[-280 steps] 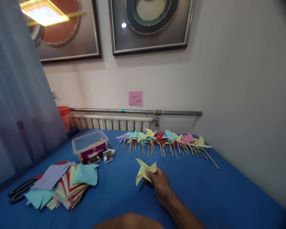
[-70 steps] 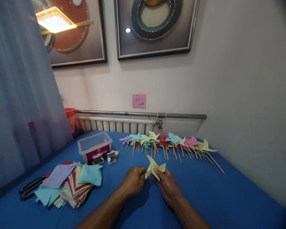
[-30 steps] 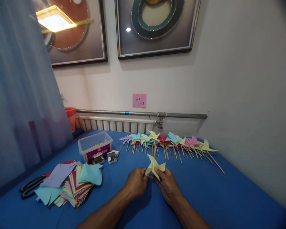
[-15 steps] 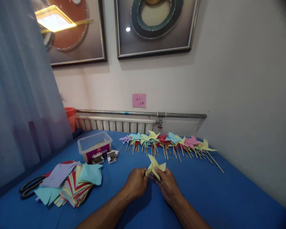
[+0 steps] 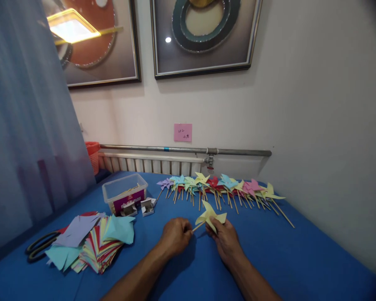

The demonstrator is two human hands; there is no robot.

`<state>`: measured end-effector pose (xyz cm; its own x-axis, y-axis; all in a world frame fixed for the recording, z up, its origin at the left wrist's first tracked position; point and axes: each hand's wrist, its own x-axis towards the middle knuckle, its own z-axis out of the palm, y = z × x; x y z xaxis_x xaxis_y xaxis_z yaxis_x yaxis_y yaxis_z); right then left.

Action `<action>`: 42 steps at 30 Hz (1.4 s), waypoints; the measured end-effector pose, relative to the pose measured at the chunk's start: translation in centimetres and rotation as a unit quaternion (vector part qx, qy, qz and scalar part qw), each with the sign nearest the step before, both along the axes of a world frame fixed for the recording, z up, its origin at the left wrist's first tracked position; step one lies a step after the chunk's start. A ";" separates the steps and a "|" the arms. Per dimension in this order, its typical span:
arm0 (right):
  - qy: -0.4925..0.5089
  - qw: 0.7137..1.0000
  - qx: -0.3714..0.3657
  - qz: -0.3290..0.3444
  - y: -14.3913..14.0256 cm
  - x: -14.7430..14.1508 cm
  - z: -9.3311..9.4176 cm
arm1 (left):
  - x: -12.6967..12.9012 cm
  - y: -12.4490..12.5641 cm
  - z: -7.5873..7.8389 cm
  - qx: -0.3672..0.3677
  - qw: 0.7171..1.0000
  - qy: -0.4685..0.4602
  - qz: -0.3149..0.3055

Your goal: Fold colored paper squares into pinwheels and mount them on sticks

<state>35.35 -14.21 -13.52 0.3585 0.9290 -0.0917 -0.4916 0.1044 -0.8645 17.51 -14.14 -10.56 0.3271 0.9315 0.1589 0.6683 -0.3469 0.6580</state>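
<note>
head view looks down on a blue tabletop [image 5: 285,259]. along its far edge lies a row of finished pinwheels [image 5: 221,188]; at the left sits a stack of coloured paper squares [image 5: 94,242] beside black scissors [image 5: 39,246], with a clear plastic box [image 5: 124,193] behind. near the middle, the right hand [image 5: 227,242] has its fingers pinched closed on a yellow pinwheel [image 5: 210,216] held just above the cloth, while the left hand [image 5: 174,236] has its fingers closed around the thin wooden stick [image 5: 198,226] that meets it.
</note>
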 end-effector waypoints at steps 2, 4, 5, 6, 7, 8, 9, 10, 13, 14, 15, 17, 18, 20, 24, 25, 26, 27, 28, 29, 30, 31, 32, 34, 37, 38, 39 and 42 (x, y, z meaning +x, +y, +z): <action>-0.013 1.000 0.002 0.008 -0.1 -0.1 0.1 | -0.1 -0.1 0.0 -0.002 1.000 0.012 -0.009; -0.020 1.000 0.003 0.018 -0.3 -0.2 0.3 | -0.1 0.0 -0.2 -0.008 1.000 0.010 -0.007; -0.018 1.000 0.003 0.023 -0.4 -0.2 0.5 | -0.1 0.1 -0.3 -0.015 1.000 0.002 -0.002; -0.012 1.000 0.004 0.027 -0.4 -0.2 0.6 | 0.0 0.3 -0.4 -0.024 1.000 -0.014 0.004; -0.003 1.000 0.006 0.031 -0.5 -0.2 0.7 | 0.0 0.5 -0.6 -0.037 0.998 -0.039 0.013; 0.005 0.999 0.008 0.033 -0.5 -0.2 0.8 | 0.1 0.8 -0.7 -0.055 0.995 -0.073 0.025; 0.011 0.999 0.008 0.033 -0.5 -0.1 0.9 | 0.2 1.0 -0.9 -0.077 0.990 -0.115 0.040; 0.012 0.999 0.006 0.031 -0.5 -0.1 0.9 | 0.3 1.3 -0.9 -0.102 0.980 -0.161 0.057; -0.046 0.999 -0.006 0.020 -0.5 -0.4 0.7 | 0.6 1.8 -1.0 -0.175 0.940 -0.278 0.096; -0.085 0.996 -0.005 0.027 -0.6 -0.7 0.6 | 0.7 1.9 -1.0 -0.195 0.927 -0.304 0.098; -0.131 0.990 0.002 0.043 -0.7 -1.1 0.4 | 0.8 1.8 -0.9 -0.212 0.917 -0.324 0.094; -0.226 0.968 0.032 0.101 -1.2 -2.0 0.0 | 1.0 1.6 -0.9 -0.241 0.899 -0.357 0.081; -0.266 0.953 0.051 0.136 -1.6 -2.4 -0.2 | 1.1 1.5 -1.0 -0.249 0.891 -0.371 0.076; -0.310 0.930 0.072 0.183 -2.2 -3.2 -0.4 | 1.3 1.4 -1.1 -0.255 0.880 -0.393 0.074; -0.341 0.921 0.052 0.180 -2.6 -3.6 -0.7 | 1.3 1.5 -1.3 -0.244 0.875 -0.411 0.081; -0.341 0.922 0.048 0.176 -2.5 -3.6 -0.7 | 1.3 1.6 -1.3 -0.241 0.874 -0.414 0.081; -0.338 0.924 0.046 0.173 -2.4 -3.5 -0.8 | 1.4 1.6 -1.3 -0.239 0.873 -0.416 0.080; -0.332 0.927 0.044 0.171 -2.3 -3.4 -0.8 | 1.4 1.6 -1.4 -0.238 0.873 -0.419 0.079; -0.326 0.929 0.042 0.170 -2.2 -3.4 -0.8 | 1.5 1.6 -1.4 -0.239 0.872 -0.420 0.079; -0.322 0.931 0.039 0.169 -2.1 -3.4 -0.8 | 1.5 1.6 -1.5 -0.239 0.872 -0.420 0.080; -0.319 0.932 0.037 0.168 -2.1 -3.4 -0.8 | 1.6 1.6 -1.6 -0.238 0.872 -0.419 0.082; -0.317 0.933 0.035 0.168 -2.1 -3.5 -0.8 | 1.7 1.6 -1.6 -0.238 0.873 -0.417 0.083; -0.315 0.933 0.035 0.168 -2.1 -3.5 -0.8 | 1.8 1.5 -1.7 -0.238 0.875 -0.414 0.083; -0.312 0.935 0.035 0.166 -2.3 -3.6 -0.6 | 1.8 1.5 -1.8 -0.240 0.877 -0.408 0.083; -0.332 0.930 0.036 0.154 -2.6 -3.7 -0.1 | 1.8 1.6 -2.1 -0.239 0.881 -0.401 0.082; -0.346 0.926 0.038 0.147 -2.7 -3.7 0.0 | 1.8 1.6 -2.2 -0.235 0.881 -0.402 0.084; -0.361 0.921 0.040 0.140 -2.8 -3.6 0.1 | 1.8 1.7 -2.3 -0.230 0.881 -0.405 0.084; -0.388 0.911 0.046 0.132 -2.9 -3.5 0.1 | 1.9 1.7 -2.5 -0.219 0.877 -0.420 0.083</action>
